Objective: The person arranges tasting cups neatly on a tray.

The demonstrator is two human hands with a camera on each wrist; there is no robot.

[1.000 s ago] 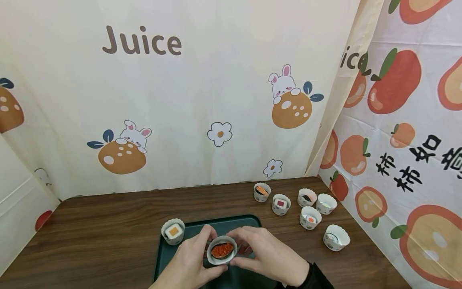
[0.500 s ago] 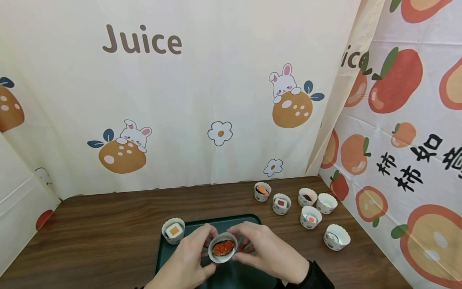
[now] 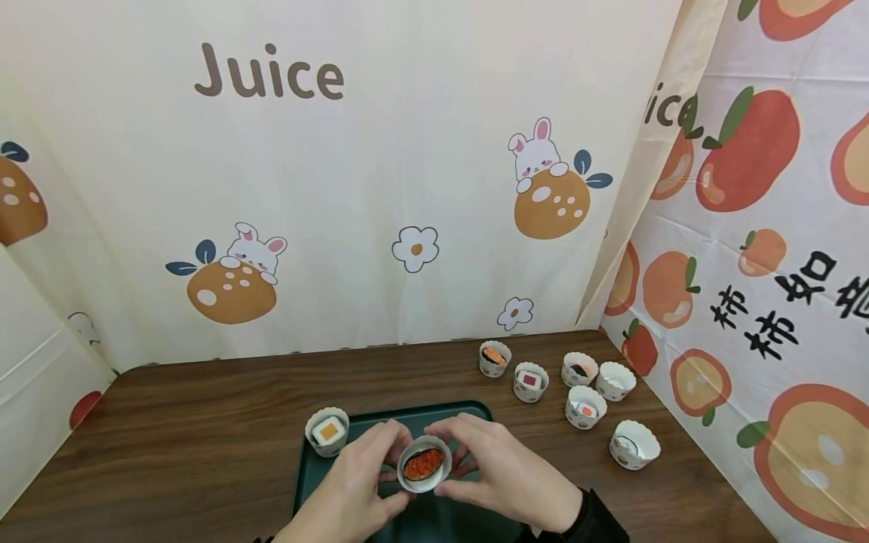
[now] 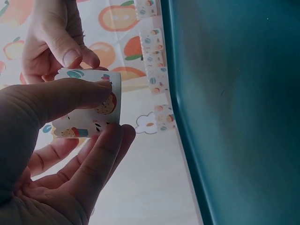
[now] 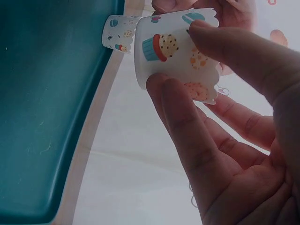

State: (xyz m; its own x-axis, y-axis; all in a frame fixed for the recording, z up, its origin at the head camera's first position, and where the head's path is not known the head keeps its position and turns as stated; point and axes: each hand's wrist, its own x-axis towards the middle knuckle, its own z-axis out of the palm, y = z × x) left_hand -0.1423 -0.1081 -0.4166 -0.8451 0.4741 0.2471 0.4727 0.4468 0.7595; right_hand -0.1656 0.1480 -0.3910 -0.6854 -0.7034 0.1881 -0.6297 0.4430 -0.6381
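Both hands hold a white paper baking cup (image 3: 440, 478) between them, close above the dark green tray (image 3: 434, 414). Cupcakes and sweets are printed on its wall, and its rim is scalloped. Inside lies a roe-topped sushi piece (image 3: 422, 464) with a dark wrap. On the left side, the thumb and fingers of my left hand (image 3: 363, 475) grip the cup (image 4: 77, 119). My right hand (image 3: 498, 471) holds it from the right. In the right wrist view its thumb presses near the rim of the cup (image 5: 161, 49) and fingertips support the base.
A cup (image 3: 327, 431) with yellow-centred sushi sits at the tray's far-left corner. Several similar cups, including one with salmon-coloured sushi (image 3: 494, 355) and a front one (image 3: 634, 445), stand on the wooden table (image 3: 204, 437) at right. Printed curtains hang behind and at right.
The held cup has shifted slightly up and to the right in the head view. The left thumb has drawn back from the cup's near side toward its left. The other cups stay put.
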